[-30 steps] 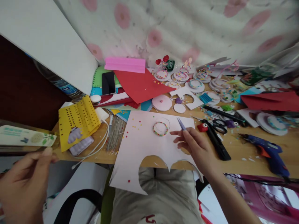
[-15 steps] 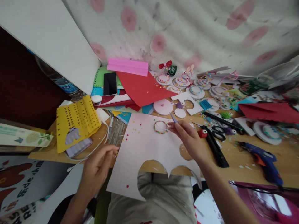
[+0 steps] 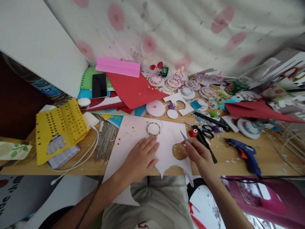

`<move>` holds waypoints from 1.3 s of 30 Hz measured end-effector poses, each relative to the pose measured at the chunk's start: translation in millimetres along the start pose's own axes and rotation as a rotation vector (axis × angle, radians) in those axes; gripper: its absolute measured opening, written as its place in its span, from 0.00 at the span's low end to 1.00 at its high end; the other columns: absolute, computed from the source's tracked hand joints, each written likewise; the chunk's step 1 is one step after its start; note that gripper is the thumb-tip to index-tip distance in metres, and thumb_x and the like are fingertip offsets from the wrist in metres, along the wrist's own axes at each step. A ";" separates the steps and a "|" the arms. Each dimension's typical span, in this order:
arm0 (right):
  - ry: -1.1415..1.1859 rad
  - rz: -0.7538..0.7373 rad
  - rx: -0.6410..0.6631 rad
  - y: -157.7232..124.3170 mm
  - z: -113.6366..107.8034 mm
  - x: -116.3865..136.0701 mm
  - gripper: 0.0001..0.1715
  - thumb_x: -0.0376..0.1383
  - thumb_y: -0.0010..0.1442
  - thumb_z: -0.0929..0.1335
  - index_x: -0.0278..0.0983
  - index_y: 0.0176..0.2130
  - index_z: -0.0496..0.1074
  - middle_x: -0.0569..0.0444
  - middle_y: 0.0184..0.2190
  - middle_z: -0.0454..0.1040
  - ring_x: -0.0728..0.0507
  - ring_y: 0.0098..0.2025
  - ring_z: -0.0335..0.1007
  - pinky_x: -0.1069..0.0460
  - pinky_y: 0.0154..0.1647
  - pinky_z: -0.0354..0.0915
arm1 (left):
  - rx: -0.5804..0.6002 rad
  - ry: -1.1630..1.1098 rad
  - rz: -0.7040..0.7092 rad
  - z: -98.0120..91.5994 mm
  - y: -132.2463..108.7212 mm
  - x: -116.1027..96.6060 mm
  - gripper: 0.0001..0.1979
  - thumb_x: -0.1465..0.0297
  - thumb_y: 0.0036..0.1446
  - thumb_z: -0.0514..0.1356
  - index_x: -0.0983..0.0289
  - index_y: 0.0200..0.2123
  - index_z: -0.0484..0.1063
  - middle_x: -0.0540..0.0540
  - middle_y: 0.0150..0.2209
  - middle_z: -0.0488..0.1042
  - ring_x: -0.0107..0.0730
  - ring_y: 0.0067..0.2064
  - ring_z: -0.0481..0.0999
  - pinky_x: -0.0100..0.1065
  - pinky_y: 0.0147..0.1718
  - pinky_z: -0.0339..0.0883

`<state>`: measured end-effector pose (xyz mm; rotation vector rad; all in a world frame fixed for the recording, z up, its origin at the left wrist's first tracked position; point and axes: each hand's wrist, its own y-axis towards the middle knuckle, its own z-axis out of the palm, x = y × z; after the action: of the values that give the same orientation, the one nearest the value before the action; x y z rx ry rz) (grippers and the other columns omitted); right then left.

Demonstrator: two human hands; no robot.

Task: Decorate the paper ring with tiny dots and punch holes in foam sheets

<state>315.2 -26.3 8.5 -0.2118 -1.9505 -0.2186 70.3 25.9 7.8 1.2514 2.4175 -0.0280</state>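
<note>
My left hand (image 3: 140, 157) lies flat with fingers stretched out on a pale pink sheet (image 3: 128, 140) that has round cut-outs along its near edge. Just beyond its fingertips sits a ring of coloured beads (image 3: 153, 128) on the sheet. My right hand (image 3: 199, 152) is closed around a thin purple pointed tool (image 3: 184, 136), its tip aimed up and left, beside a round hole in the sheet.
Black scissors (image 3: 207, 132) and a blue glue gun (image 3: 245, 152) lie to the right. Red paper (image 3: 131, 89), a pink folded sheet (image 3: 118, 66), a phone (image 3: 99, 85), a yellow perforated sheet (image 3: 60, 124), a white cable (image 3: 78, 160) and several beaded white discs (image 3: 173, 83) crowd the table.
My left hand came up from the lower left and settled flat on the pink sheet. My right hand drew back from the bead ring toward the near right, still holding the tool.
</note>
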 end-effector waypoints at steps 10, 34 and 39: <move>-0.095 0.037 0.023 -15.4 5.2 8.5 0.16 0.45 0.63 0.65 0.36 0.39 0.72 0.54 0.27 0.71 0.47 0.28 0.66 0.54 0.27 0.62 | 0.006 0.120 -0.144 -25.2 -32.1 25.2 0.24 0.64 0.65 0.51 0.68 0.61 0.59 0.65 0.65 0.59 0.46 0.67 0.56 0.50 0.64 0.53; -0.636 -0.457 0.199 0.1 118.0 48.1 0.11 0.35 0.61 0.64 0.36 0.29 0.72 0.59 0.17 0.72 0.50 0.19 0.70 0.55 0.23 0.50 | 0.018 0.105 -0.242 -12.1 -96.9 12.2 0.26 0.68 0.65 0.51 0.66 0.65 0.54 0.59 0.68 0.53 0.41 0.68 0.52 0.48 0.63 0.54; -0.727 -0.464 0.140 13.1 129.2 49.6 0.11 0.35 0.61 0.64 0.37 0.28 0.71 0.60 0.17 0.72 0.49 0.19 0.71 0.54 0.21 0.47 | 0.017 0.062 -0.255 -11.8 -99.4 14.0 0.26 0.67 0.65 0.51 0.65 0.65 0.54 0.57 0.68 0.53 0.41 0.68 0.51 0.48 0.63 0.53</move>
<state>184.6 21.0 6.6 0.3057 -2.7118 -0.3372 -19.0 -20.0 -3.5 0.9566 2.6204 -0.0846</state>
